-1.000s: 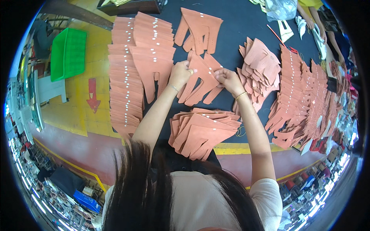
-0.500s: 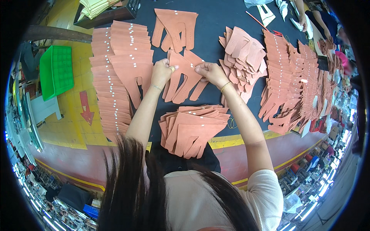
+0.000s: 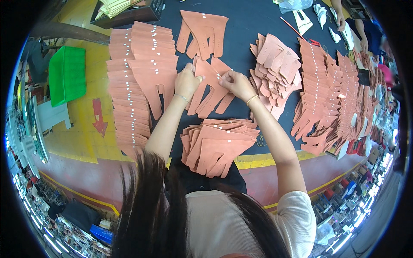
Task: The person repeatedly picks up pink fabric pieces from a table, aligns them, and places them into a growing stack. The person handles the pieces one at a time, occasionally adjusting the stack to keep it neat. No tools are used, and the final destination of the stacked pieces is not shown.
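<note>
Between my hands, a pair of overlapping salmon-coloured leather cut pieces (image 3: 208, 93) with slots and small white stickers lies on the dark table. My left hand (image 3: 186, 82) is closed on the upper left edge, thumb on top. With thumb and fingers pinched together, my right hand (image 3: 239, 86) grips the upper right part beside a white sticker. Closer to my body is a fanned pile of similar leather pieces (image 3: 215, 150). Just beyond my hands, two more crossed leather pieces (image 3: 205, 28) lie flat.
Long overlapping rows of leather pieces (image 3: 124, 92) run down the left side. At the right are a heap of paler pieces (image 3: 278, 60) and more rows (image 3: 314, 73). A red pencil (image 3: 291, 27) lies far right, near another person's hand (image 3: 340, 22). A green crate (image 3: 68, 76) stands left.
The whole view has shifted slightly, so things sit a little farther right. Both hands stay on the same leather pieces, with the right fingers changing posture slightly.
</note>
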Available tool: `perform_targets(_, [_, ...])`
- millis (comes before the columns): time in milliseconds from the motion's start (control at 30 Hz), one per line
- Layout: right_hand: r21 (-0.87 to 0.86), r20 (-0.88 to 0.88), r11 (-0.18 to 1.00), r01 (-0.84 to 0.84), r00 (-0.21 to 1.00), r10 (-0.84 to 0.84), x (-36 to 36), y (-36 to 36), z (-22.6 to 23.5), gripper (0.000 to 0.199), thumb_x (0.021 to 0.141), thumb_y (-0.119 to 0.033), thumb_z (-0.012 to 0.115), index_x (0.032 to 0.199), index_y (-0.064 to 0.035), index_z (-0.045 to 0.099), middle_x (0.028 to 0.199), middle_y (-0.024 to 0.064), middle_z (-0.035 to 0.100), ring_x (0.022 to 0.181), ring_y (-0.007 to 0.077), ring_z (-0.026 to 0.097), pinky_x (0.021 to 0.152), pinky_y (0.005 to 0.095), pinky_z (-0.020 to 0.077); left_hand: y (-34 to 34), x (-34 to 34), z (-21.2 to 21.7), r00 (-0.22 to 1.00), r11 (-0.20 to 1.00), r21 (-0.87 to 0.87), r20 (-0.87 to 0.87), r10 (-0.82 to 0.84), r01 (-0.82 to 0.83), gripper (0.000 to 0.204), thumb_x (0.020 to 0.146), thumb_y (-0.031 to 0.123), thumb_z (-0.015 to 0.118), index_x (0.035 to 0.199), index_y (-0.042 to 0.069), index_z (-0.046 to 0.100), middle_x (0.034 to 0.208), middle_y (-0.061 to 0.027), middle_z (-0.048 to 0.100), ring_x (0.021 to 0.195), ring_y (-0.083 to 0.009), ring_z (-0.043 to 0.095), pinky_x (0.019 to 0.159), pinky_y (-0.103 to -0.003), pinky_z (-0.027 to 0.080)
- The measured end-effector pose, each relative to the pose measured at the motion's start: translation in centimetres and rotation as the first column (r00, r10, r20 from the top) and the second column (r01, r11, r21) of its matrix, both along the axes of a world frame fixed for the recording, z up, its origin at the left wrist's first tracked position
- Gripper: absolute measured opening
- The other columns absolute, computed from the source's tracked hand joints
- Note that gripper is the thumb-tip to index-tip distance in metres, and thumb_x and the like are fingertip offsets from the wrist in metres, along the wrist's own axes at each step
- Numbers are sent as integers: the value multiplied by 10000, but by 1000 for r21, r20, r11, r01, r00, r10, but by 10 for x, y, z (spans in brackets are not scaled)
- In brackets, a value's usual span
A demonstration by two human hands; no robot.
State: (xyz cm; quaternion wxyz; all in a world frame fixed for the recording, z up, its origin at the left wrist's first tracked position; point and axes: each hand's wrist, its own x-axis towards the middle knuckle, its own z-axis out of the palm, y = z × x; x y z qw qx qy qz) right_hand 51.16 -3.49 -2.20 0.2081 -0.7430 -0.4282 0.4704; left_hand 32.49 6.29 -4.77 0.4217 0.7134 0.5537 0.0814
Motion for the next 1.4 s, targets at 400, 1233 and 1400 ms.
perform_targets(400, [149, -285, 986, -77, 951, 118, -19, -5, 45, 127, 928, -124, 686, 919, -20, 613, 898, 7, 654, 821, 58, 584, 726, 255, 487, -21, -67, 60, 887, 922, -373, 454, 79, 109, 307, 890, 169, 716, 1127, -17, 656, 1030, -91, 676, 915, -135, 617, 857, -296, 487])
perform_targets(1233, [143, 395, 962, -233, 904, 161, -27, 38, 9, 271, 818, -260, 754, 893, -37, 620, 877, 139, 655, 837, 313, 664, 770, 405, 520, -4, -133, 78, 941, 901, 315, -63, 332, -297, 342, 833, 267, 779, 922, 5, 577, 790, -91, 586, 701, -223, 580, 654, -359, 482])
perform_targets(1400, [109, 349, 989, -98, 936, 55, -6, 6, 0, 284, 790, -190, 754, 996, -46, 624, 974, 164, 621, 932, 374, 647, 818, 447, 521, -28, -75, 55, 984, 976, 220, 171, -40, 2, 247, 863, 176, 743, 1004, 0, 643, 923, -120, 639, 832, -233, 654, 770, -340, 529])
